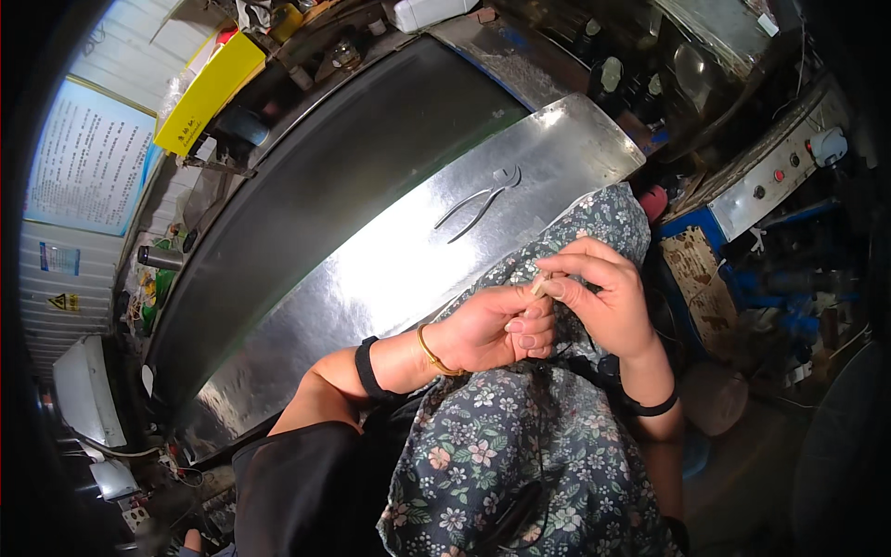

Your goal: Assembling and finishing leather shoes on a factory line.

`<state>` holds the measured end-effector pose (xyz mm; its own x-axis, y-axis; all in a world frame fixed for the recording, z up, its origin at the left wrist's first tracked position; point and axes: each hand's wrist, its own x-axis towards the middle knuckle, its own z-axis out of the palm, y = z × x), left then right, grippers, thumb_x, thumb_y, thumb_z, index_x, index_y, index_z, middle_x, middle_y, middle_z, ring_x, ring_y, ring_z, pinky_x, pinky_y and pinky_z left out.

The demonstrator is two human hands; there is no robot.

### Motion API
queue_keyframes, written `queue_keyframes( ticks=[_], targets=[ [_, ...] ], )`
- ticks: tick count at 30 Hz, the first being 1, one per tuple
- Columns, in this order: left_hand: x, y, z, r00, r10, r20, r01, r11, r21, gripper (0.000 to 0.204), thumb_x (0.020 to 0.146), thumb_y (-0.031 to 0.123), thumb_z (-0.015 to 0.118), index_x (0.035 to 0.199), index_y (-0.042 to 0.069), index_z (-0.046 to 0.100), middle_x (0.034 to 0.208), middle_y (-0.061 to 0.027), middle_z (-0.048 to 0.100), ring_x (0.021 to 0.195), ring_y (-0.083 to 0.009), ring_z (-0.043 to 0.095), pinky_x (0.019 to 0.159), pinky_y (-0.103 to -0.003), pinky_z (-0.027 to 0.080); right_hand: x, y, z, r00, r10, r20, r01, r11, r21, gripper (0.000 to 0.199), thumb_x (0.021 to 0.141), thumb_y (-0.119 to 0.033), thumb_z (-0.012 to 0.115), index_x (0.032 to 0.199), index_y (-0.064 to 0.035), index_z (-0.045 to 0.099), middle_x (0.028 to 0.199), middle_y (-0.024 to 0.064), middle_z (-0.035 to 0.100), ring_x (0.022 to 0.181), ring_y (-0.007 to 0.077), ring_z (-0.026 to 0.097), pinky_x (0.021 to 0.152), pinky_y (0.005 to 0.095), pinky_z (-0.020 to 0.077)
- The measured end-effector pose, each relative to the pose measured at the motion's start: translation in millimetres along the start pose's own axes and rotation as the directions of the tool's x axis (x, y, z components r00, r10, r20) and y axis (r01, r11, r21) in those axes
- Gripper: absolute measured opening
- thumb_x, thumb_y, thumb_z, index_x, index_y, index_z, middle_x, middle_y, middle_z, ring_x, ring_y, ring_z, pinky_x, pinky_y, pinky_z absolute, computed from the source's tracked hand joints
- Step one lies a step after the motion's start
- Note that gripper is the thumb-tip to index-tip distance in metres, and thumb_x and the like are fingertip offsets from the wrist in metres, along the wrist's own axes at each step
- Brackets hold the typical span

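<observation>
Above my lap, my left hand [506, 325] is closed, its thumb and forefinger pinching a small pale yellowish piece [538, 286]. My right hand [599, 292] meets it from the other side, thumb and forefinger closed on the same piece. Fingers cover most of it, so its kind cannot be made out. Farther off, a pair of metal pliers [486, 200] lies with handles spread on a shiny metal sheet [343, 297]. A dark floral apron [483, 455] covers my lap beneath both hands.
Beyond the metal sheet runs a wide dark belt-like surface [343, 158]. A yellow box [209, 97] stands at the far left, near a wall notice [88, 158]. On the right are a control panel [766, 190] with knobs and blue machine parts [789, 320].
</observation>
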<state>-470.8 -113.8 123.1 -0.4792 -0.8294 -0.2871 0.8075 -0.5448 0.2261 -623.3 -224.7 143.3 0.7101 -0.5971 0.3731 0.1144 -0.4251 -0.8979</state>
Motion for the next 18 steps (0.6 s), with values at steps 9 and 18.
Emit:
queue_keyframes(
  ticks=[9,18],
  targets=[
    [-5,4,-3,0.978,0.169,-0.126,-0.162,0.985,0.063,0.037,0.103,0.035,0.046,0.074,0.013,0.047,0.060,0.0043,0.041,0.064,-0.0126,0.043,0.068,-0.029,0.039,-6,2,8,0.999,-0.032,-0.024,0.031,0.999,-0.015,0.006,0.082,-0.002,0.072,0.086,-0.0001,0.068,0.085,0.0093,0.063,0.078,0.0195,0.062,0.072,0.0299,0.0496],
    [-8,11,-15,0.728,0.681,-0.076,-0.474,0.581,0.661,0.023,0.098,0.016,0.060,0.117,0.003,0.059,0.103,-0.0026,0.062,0.100,-0.0125,0.056,0.092,-0.030,0.045,-9,16,27,0.904,0.424,-0.054,-0.335,0.782,0.525,0.007,0.093,-0.005,0.066,0.095,0.0016,0.068,0.087,-0.0014,0.061,0.080,0.0033,0.053,0.068,0.0193,0.0430]
  ],
)
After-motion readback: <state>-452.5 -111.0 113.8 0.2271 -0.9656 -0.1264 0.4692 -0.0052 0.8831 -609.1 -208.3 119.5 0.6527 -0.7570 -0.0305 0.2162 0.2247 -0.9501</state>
